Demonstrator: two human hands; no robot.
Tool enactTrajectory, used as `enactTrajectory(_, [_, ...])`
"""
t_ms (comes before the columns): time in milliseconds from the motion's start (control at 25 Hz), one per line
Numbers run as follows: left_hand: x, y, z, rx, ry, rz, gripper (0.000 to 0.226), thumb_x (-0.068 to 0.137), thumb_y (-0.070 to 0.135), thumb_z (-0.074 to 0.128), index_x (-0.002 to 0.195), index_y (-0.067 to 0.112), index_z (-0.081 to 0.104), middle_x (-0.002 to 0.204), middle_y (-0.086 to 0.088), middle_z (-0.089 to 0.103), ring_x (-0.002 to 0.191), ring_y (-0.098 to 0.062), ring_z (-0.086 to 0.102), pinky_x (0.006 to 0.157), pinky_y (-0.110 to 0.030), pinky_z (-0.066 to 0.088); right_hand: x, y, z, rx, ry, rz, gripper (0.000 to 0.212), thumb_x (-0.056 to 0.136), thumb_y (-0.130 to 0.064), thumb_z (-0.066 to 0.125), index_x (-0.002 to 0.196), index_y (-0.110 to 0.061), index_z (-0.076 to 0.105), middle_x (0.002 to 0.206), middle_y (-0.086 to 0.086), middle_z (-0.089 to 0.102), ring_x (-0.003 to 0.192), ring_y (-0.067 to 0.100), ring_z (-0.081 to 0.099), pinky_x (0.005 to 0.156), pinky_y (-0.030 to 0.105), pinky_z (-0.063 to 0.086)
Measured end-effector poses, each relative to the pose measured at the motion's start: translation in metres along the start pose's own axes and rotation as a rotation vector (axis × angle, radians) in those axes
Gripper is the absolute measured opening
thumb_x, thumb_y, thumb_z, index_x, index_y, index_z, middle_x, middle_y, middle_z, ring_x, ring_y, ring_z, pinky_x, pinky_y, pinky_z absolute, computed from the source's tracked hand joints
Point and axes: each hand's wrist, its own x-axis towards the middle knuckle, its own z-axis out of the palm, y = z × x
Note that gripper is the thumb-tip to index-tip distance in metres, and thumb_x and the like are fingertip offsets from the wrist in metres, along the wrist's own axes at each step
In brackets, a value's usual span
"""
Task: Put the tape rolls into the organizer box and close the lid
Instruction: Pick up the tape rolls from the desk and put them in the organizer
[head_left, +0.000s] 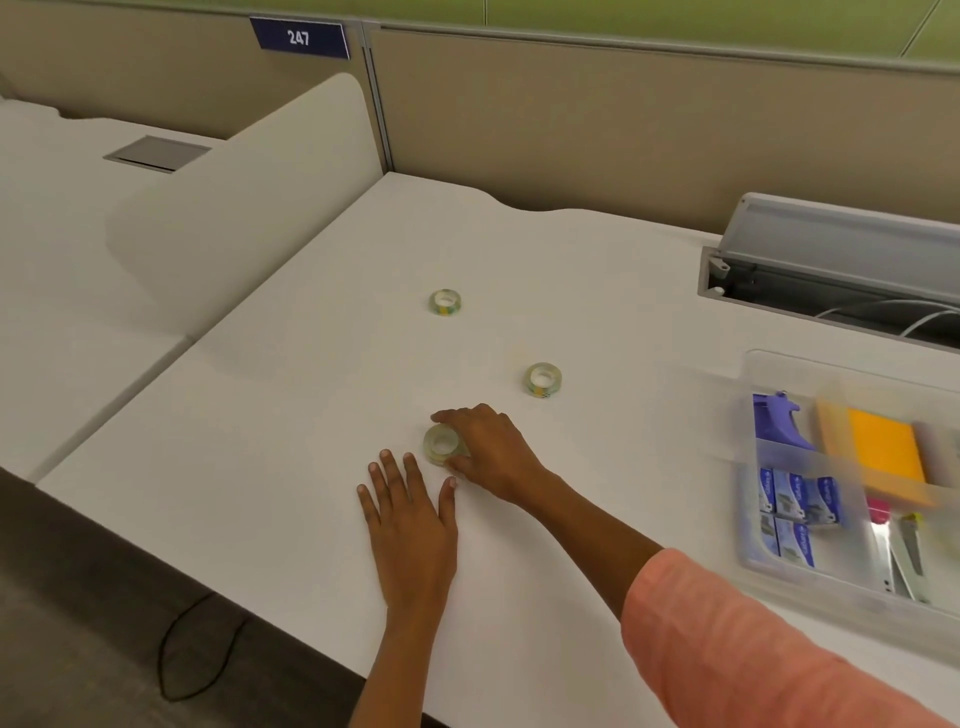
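White tabletop (311, 415) seen from the head camera. The right hand (493, 457), in a pink sleeve (727, 639), reaches across toward the middle of the tabletop; its fingers (457, 415) and thumb curl around the nearest clear tape roll (441, 444), which lies flat on the surface. Whether the roll is gripped firmly or only touched cannot be told. The left hand (410, 525) lies palm down just beside that roll, fingers spread and straight, holding nothing. A second tape roll (542, 380) lies flat a little farther toward the back edge and to the right; a third tape roll (445, 302) lies flat farther back still, well apart from both hands. The clear organizer box (753, 561) stands near the right edge, uncovered, its compartments holding a purple tool (779, 421), yellow sticky notes (883, 452) and blue staple boxes (795, 499); this part is blurred.
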Motion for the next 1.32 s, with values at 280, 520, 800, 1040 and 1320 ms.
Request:
enactTrajectory(280, [0.0, -0.001, 0.002, -0.005, -0.007, 0.016, 0.072, 0.089, 0.053, 0.014, 0.136, 0.003, 0.033, 0.144, -0.023, 0.035, 0.135, -0.038, 0.03, 0.111, -0.048, 0.015, -0.016, 0.01, -0.008, 0.099, 0.082, 0.016, 0.05, 0.082, -0.017, 0.062, 0.129, -0.02, 0.045, 0.132, 0.005, 0.055, 0.119, 0.026, 0.046, 0.099, 0.039, 0.039])
enactTrajectory(520, [-0.002, -0.001, -0.001, -0.024, -0.041, 0.061, 0.076, 0.087, 0.055, 0.01, 0.135, 0.002, 0.035, 0.145, -0.026, 0.034, 0.136, -0.038, 0.027, 0.113, -0.051, 0.012, -0.061, 0.025, -0.039, 0.163, 0.201, 0.043, 0.051, 0.079, -0.02, 0.067, 0.127, -0.023, 0.048, 0.128, 0.002, 0.058, 0.116, 0.025, 0.049, 0.096, 0.038, 0.041])
enactTrajectory(800, [-0.012, 0.059, -0.012, -0.41, -0.059, 0.08, 0.05, 0.094, 0.031, 0.038, 0.136, 0.006, 0.033, 0.15, -0.023, 0.022, 0.141, -0.037, 0.01, 0.116, -0.049, 0.003, -0.144, 0.07, -0.097, 0.211, 0.46, 0.171, 0.055, 0.073, -0.019, 0.073, 0.124, -0.024, 0.052, 0.124, -0.002, 0.062, 0.11, 0.018, 0.056, 0.093, 0.034, 0.045])
enactTrajectory(1040, [-0.052, 0.192, -0.038, -0.771, -0.187, 0.367, 0.047, 0.093, 0.034, 0.04, 0.137, 0.019, 0.033, 0.155, -0.002, 0.014, 0.143, -0.016, 0.001, 0.116, -0.037, 0.005, -0.24, 0.123, -0.152, 0.234, 0.657, 0.384, 0.055, 0.069, -0.014, 0.078, 0.119, -0.019, 0.056, 0.119, 0.003, 0.063, 0.096, 0.016, 0.057, 0.083, 0.033, 0.049])
enactTrajectory(1320, [-0.083, 0.281, -0.028, -0.711, -0.392, 0.56, 0.057, 0.091, 0.037, 0.041, 0.142, 0.018, 0.021, 0.156, -0.005, 0.009, 0.144, -0.022, 0.0, 0.114, -0.036, 0.01, -0.335, 0.183, -0.183, 0.138, 0.793, 0.751, 0.067, 0.066, -0.019, 0.081, 0.125, -0.014, 0.05, 0.119, 0.01, 0.06, 0.095, 0.023, 0.06, 0.081, 0.033, 0.046])
